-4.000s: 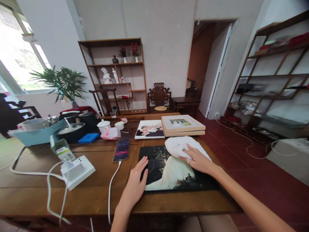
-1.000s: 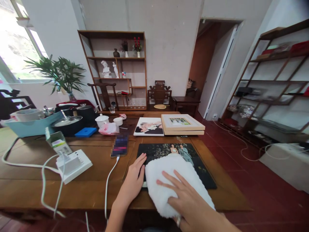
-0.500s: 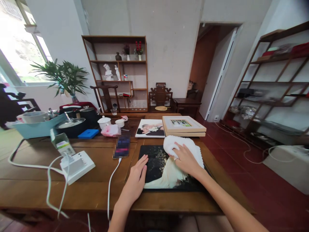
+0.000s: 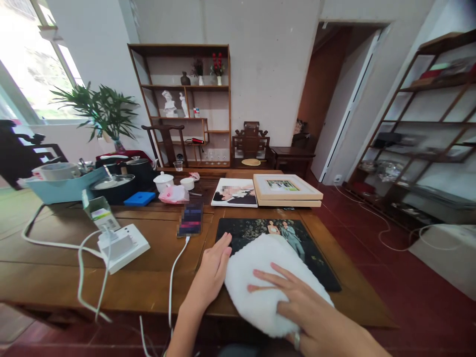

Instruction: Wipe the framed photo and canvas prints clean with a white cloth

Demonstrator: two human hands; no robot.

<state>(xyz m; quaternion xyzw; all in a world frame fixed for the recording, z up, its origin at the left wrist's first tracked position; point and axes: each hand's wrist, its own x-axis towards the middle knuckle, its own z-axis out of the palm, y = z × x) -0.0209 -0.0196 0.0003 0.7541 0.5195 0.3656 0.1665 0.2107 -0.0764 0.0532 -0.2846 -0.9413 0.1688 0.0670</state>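
Note:
A dark photo panel (image 4: 320, 267) lies flat on the wooden table, showing two people in wedding clothes. My right hand (image 4: 297, 302) presses on a fluffy white towel (image 4: 253, 277), fingers spread on top and one finger sunk into its folds. The towel covers the panel's lower left part and reaches over its near edge. Along the panel's left edge rests my left hand (image 4: 213, 270), fingers stretched out and side by side, the fingertips by the panel's corner area. The towel's edge lies close beside that hand.
Behind the panel are a white photo print (image 4: 234, 193) and stacked light wood frames (image 4: 316, 196). To the left are a phone (image 4: 190, 220) on a white cable, a white power box (image 4: 137, 243), a blue box (image 4: 140, 199), pots and a light-blue basin (image 4: 67, 191).
My right hand has drawn the towel from the panel's far right part toward me, uncovering the pictured couple. My left hand stays at the left edge. The view has shifted slightly.

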